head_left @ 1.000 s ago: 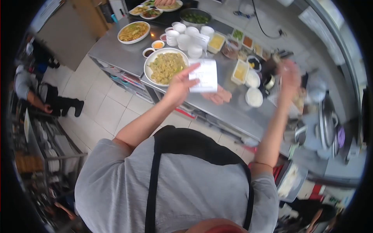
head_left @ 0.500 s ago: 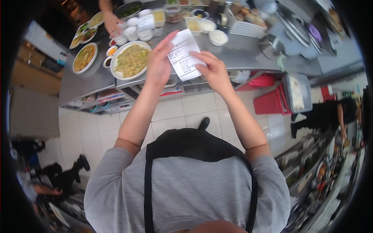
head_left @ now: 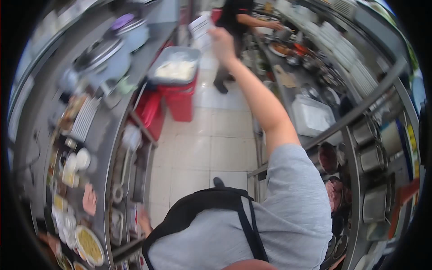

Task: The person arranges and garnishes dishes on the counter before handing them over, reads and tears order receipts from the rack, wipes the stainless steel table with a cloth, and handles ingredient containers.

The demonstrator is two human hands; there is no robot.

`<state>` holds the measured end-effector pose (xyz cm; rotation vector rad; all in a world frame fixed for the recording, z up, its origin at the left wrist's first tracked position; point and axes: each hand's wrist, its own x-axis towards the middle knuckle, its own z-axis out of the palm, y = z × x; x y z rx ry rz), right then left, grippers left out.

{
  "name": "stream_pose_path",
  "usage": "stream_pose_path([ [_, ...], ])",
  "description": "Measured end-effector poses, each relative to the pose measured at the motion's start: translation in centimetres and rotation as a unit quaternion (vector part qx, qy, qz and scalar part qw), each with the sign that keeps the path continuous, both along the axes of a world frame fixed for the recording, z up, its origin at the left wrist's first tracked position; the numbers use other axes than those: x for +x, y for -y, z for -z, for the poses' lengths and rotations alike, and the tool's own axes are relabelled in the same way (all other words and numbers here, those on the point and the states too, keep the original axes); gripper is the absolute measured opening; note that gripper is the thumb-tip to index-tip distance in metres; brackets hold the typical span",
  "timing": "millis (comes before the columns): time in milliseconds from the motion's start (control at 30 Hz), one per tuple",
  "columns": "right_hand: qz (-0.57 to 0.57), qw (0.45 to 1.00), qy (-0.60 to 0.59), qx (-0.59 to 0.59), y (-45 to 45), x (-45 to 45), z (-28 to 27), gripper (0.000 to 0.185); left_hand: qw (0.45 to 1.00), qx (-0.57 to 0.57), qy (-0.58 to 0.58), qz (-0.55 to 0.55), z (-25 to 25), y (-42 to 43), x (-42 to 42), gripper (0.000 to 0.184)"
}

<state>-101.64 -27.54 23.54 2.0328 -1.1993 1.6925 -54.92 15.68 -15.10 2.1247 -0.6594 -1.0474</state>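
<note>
My right hand (head_left: 222,45) is stretched far forward, its fingers closed on a white printed paper receipt (head_left: 201,33). The print is too blurred to read. Down at my left side, beside the counter's lower shelves, only part of my left hand (head_left: 144,221) shows; its fingers are smeared and partly hidden by the apron. A grey tub with white contents (head_left: 174,67) sits on a red bin (head_left: 180,101) below and left of the receipt.
On the left, a steel counter (head_left: 101,148) carries lidded pots (head_left: 108,58), a noodle plate (head_left: 90,245), and a pinkish item (head_left: 89,199). A co-worker in black (head_left: 236,18) stands ahead, reaching over the right counter. A white tub (head_left: 313,114) and metal rack post (head_left: 351,171) are to my right.
I have turned right, toward the aisle between counters. My left hand has let go of the receipt and dropped to my side; my right hand carries the receipt forward.
</note>
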Motion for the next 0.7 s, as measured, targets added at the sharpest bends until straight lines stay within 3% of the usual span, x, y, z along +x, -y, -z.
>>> stream_pose_path([
  [33, -0.027, 0.991, 0.128, 0.000, 1.0, -7.0, -2.3, 0.019, 0.998, 0.029, 0.009, 0.051, 2.0, 0.6, -2.5, 0.029],
  [67, 0.136, 0.983, -0.004, -0.125, 2.2, -14.4, -4.0, 0.027, 0.994, 0.056, 0.017, 0.095, 3.9, 1.3, -4.5, 0.029],
  [100, 0.173, 0.982, 0.046, -0.059, 2.1, -20.5, -6.4, 0.033, 0.987, 0.083, 0.025, 0.136, 5.3, 1.7, -6.0, 0.029],
  [167, 0.297, 0.943, 0.111, -0.103, 1.2, -32.2, -9.4, 0.033, 0.970, 0.123, 0.042, 0.206, 6.7, 4.2, -9.0, 0.029],
  [200, 0.376, 0.911, 0.089, -0.143, -0.3, -36.6, -11.2, 0.034, 0.962, 0.139, 0.051, 0.229, 7.2, 5.4, -10.1, 0.029],
  [267, 0.417, 0.870, 0.173, -0.199, -2.9, -46.1, -13.5, 0.033, 0.948, 0.162, 0.067, 0.264, 7.7, 8.1, -12.5, 0.028],
  [333, 0.504, 0.803, 0.143, -0.286, -5.8, -55.3, -14.8, 0.032, 0.938, 0.180, 0.083, 0.286, 8.1, 10.8, -13.9, 0.028],
  [400, 0.549, 0.753, 0.221, -0.288, -10.0, -59.0, -16.0, 0.029, 0.931, 0.190, 0.096, 0.298, 8.2, 13.3, -14.8, 0.028],
  [533, 0.620, 0.644, 0.248, -0.373, -16.6, -64.6, -18.6, 0.025, 0.921, 0.183, 0.113, 0.325, 8.1, 17.5, -16.0, 0.027],
  [700, 0.657, 0.620, 0.258, -0.342, -19.9, -65.0, -22.0, 0.028, 0.895, 0.165, 0.156, 0.384, 8.4, 20.1, -17.3, 0.027],
])
